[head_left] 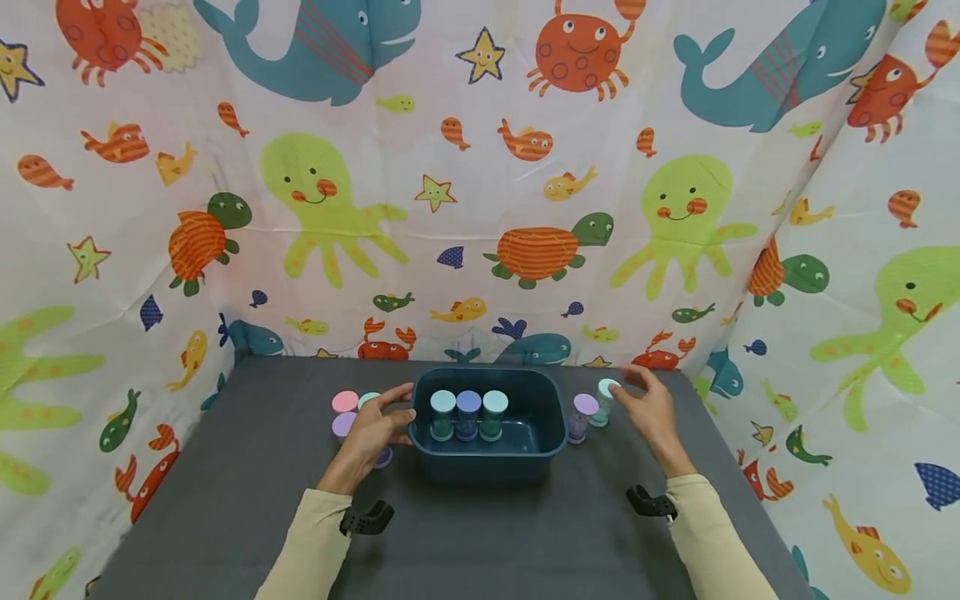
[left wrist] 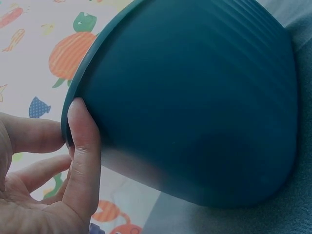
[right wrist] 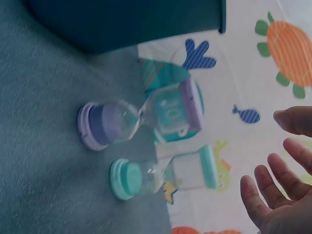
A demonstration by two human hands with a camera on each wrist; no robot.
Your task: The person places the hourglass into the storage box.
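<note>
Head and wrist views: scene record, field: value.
left hand: pinches dark-blue rectangular plastic bin at rim
right hand: fingers apart, holds nothing
in bin: three upright clear sand timers, mint, blue and mint caps
right of bin: lilac-capped timer, mint-capped timer, both upright
left of bin: pastel-capped timers, partly hidden, count unclear
surface: dark-grey table

We reach our left arm [head_left: 307,542] and right arm [head_left: 716,533] forward, well apart. Our left grip [head_left: 375,427] pinches, its digits [left wrist: 84,151] nearly meeting; our right grip [head_left: 651,408] is relaxed, its thumb [right wrist: 295,120] apart from loosely bent, slightly spread fingers [right wrist: 269,187].
</note>
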